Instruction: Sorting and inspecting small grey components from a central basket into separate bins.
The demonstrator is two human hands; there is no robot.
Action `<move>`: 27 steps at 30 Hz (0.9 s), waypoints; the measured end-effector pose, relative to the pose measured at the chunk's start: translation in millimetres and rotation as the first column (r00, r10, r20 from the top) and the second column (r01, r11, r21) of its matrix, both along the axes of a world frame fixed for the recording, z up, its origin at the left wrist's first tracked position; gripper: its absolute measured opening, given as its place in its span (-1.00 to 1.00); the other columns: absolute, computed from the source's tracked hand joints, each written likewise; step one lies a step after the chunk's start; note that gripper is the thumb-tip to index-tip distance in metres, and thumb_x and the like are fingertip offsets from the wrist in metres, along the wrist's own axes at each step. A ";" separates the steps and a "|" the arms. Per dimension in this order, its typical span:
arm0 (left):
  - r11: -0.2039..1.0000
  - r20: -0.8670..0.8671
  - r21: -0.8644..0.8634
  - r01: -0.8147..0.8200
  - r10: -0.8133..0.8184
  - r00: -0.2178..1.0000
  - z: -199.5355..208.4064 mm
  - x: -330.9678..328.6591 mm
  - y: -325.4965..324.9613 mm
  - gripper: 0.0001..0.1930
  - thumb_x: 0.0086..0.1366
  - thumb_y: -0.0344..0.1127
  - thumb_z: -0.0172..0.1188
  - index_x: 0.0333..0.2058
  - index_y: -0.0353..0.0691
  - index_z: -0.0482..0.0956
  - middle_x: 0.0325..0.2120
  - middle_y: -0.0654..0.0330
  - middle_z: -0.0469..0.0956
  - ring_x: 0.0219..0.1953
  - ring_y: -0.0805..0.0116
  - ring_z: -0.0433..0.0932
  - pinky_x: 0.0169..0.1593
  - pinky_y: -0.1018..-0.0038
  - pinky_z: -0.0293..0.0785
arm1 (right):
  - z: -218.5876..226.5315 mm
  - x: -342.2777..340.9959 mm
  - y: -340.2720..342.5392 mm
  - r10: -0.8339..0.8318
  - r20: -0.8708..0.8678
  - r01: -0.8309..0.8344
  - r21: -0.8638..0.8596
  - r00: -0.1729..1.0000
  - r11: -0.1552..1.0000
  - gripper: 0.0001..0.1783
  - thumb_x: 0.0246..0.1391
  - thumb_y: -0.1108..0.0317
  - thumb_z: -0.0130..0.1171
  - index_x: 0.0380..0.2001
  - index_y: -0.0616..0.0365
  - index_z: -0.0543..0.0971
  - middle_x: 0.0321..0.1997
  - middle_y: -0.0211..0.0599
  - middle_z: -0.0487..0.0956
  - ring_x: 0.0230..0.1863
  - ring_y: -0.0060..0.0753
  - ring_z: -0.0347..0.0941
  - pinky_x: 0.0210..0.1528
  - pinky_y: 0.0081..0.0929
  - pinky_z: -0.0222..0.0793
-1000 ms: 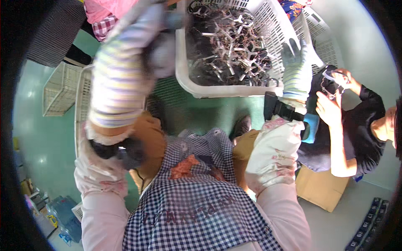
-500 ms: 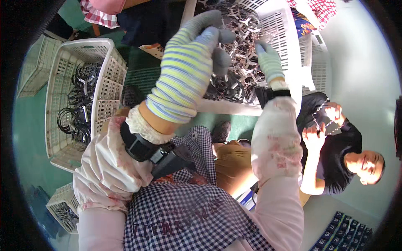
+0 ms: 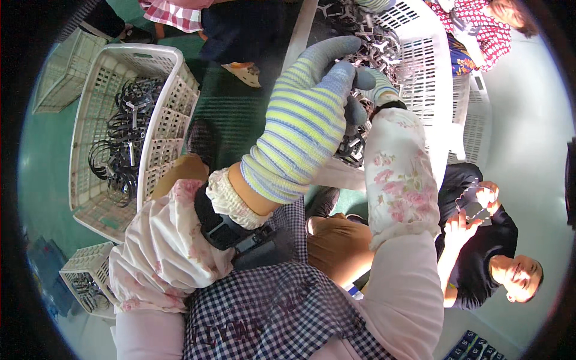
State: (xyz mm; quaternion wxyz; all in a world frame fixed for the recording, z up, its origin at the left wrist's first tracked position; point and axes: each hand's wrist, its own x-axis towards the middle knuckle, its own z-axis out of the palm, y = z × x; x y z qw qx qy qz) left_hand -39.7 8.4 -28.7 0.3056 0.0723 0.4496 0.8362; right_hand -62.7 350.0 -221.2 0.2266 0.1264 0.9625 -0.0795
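My left hand (image 3: pixel 312 114), in a yellow, blue and white striped knit glove with grey fingertips, hovers over a white slatted crate (image 3: pixel 427 78). Its fingers are loosely bent, the tips apart, and nothing shows between them. Close beside it, my right hand (image 3: pixel 382 86) reaches into the crate in a similar glove. Its fingers are hidden behind the left hand, so I cannot tell what they touch. Silver branched metal parts with dark curved bands (image 3: pixel 375 48) fill the crate in a heap.
A tall white crate (image 3: pixel 171 114) on the left holds similar parts (image 3: pixel 129 132), as does a smaller crate (image 3: pixel 90 264) at lower left. A person in black (image 3: pixel 480 240) sits at right, handling a thin loop. Other people are along the top; a striped-gloved hand (image 3: pixel 377 5) reaches in there.
My right hand has moved left, from apart in the crate to close beside my left hand, partly behind it. The view has shifted, and more of the person at upper right shows.
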 end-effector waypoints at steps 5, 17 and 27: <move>0.994 0.028 0.064 0.084 -0.086 0.996 12.4 12.8 10.6 -0.63 0.44 -0.29 -0.04 0.15 -0.26 0.37 -0.34 0.24 0.59 -0.51 0.62 0.49 -0.45 0.67 0.45 | 114.6 80.0 0.7 -0.399 -0.271 0.424 0.040 0.876 0.905 -0.47 0.12 -0.07 0.13 -0.03 0.13 0.57 -0.11 -0.04 0.63 -0.13 -0.08 0.55 0.03 -0.29 0.40; 0.915 -0.229 -0.087 0.394 -0.403 0.886 7.8 56.2 31.1 -0.55 0.28 -0.14 0.23 0.04 -0.29 0.44 -0.25 0.31 0.50 -0.17 0.54 0.47 -0.07 0.58 0.41 | 216.3 186.0 -157.5 -0.991 0.104 -0.578 -0.805 0.084 -0.134 -0.61 0.16 0.29 0.23 -0.04 0.32 0.46 -0.07 -0.17 0.54 -0.05 -0.34 0.47 0.12 -0.32 0.48; 0.692 0.050 0.644 0.326 -0.464 0.884 10.3 45.0 27.0 -0.66 0.35 -0.18 0.06 0.01 -0.24 0.50 -0.12 0.17 0.53 -0.10 0.31 0.50 0.02 0.35 0.44 | 213.5 211.8 -244.0 -0.872 -0.430 -0.118 -0.903 0.233 0.414 -0.67 0.26 0.16 0.10 -0.10 0.20 0.51 -0.19 -0.35 0.56 -0.20 -0.59 0.41 -0.13 -0.58 0.35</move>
